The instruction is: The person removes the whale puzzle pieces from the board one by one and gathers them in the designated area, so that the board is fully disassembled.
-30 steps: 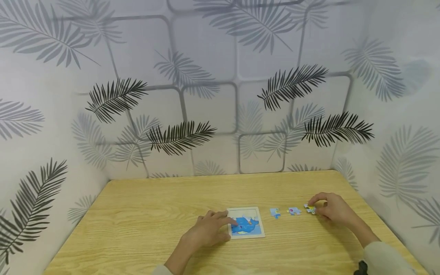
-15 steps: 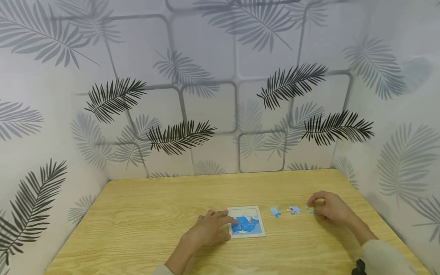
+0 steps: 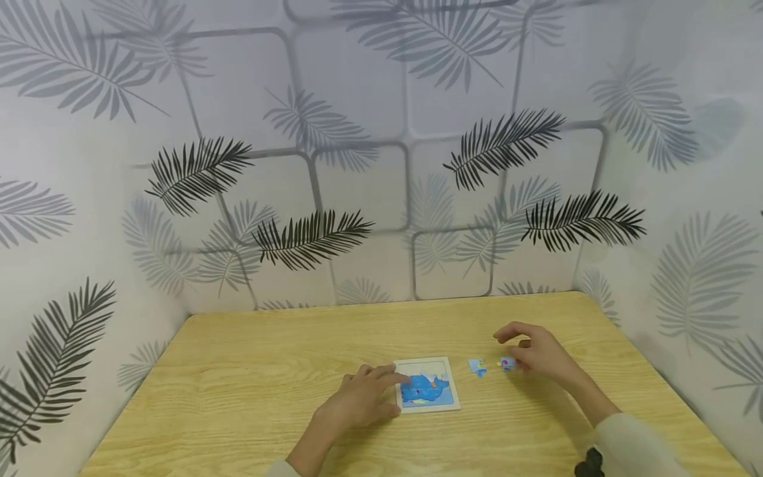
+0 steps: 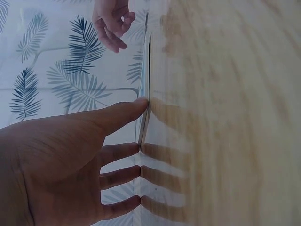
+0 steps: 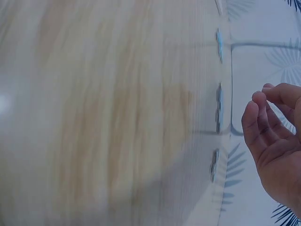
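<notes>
My left hand rests at the left side of a small square puzzle tray with a pale rim. Its index finger touches the blue whale picture inside, and the thumb is at the near left edge. In the left wrist view the fingertips touch the table. My right hand hovers over the row of loose puzzle pieces, fingers loosely bent, holding nothing that I can see. A blue piece lies nearest the tray, then one with a pink spot. The third piece shows in the right wrist view; the hand hides it from the head view.
The wood-grain table reaches back to walls papered with leaf patterns. A dark object is at the right wrist, by the sleeve.
My right hand has let go of the third puzzle piece, risen and moved left towards the middle piece. The left hand and the tray have stayed in place.
</notes>
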`<action>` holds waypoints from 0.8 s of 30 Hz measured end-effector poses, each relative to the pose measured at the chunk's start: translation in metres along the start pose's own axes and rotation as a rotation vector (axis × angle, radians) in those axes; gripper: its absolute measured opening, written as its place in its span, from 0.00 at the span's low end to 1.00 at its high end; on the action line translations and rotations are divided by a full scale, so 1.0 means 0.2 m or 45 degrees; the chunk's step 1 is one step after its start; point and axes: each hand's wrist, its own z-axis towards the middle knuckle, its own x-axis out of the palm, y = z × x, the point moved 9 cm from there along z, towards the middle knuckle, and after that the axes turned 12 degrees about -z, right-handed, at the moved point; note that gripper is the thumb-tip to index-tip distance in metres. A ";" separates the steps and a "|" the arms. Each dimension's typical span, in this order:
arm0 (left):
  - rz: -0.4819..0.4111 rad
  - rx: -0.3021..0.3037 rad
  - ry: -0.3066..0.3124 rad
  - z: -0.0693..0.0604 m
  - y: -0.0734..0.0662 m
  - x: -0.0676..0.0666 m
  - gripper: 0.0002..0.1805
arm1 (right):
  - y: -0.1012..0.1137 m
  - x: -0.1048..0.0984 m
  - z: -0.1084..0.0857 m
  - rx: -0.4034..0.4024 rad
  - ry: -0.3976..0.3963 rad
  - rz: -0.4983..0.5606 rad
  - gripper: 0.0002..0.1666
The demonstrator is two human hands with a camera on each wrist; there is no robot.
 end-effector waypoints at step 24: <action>-0.056 -0.037 -0.049 0.04 0.12 0.02 0.38 | 0.32 0.38 0.14 -0.141 0.232 0.119 0.15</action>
